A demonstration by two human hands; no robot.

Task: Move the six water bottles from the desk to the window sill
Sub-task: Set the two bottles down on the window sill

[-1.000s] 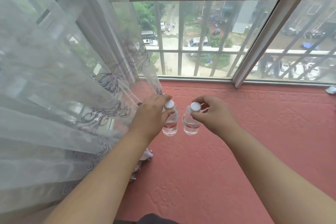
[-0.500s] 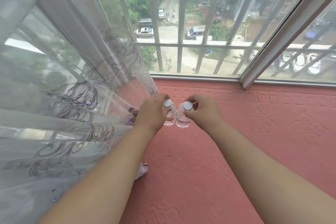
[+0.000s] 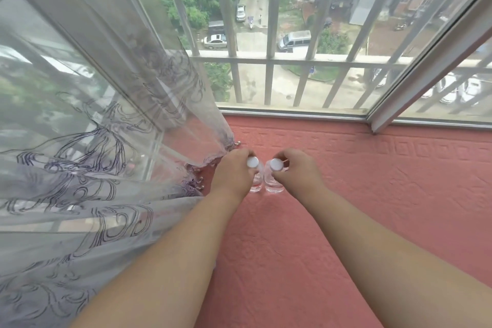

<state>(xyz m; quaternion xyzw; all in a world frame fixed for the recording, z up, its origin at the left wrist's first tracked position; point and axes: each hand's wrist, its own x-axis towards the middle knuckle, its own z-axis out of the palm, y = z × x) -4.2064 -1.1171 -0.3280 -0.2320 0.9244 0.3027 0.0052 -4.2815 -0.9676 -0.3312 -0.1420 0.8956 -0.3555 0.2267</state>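
Observation:
Two small clear water bottles with white caps stand side by side on the pink embossed window sill [image 3: 372, 194]. My left hand [image 3: 234, 173] grips the left bottle [image 3: 256, 181] near its neck. My right hand [image 3: 298, 170] grips the right bottle [image 3: 274, 184] near its cap. Both bottles are upright and their bases appear to rest on the sill, almost touching each other. No other bottles are in view.
A sheer patterned curtain [image 3: 93, 168] hangs at the left, its beaded hem right beside my left hand. The window glass and frame [image 3: 292, 113] bound the sill at the back, with metal bars outside. A slanted frame post [image 3: 399, 93] stands at back right.
Both hands have carried the bottles forward and down toward the window. The bottles have come closer together and now appear to sit on the sill.

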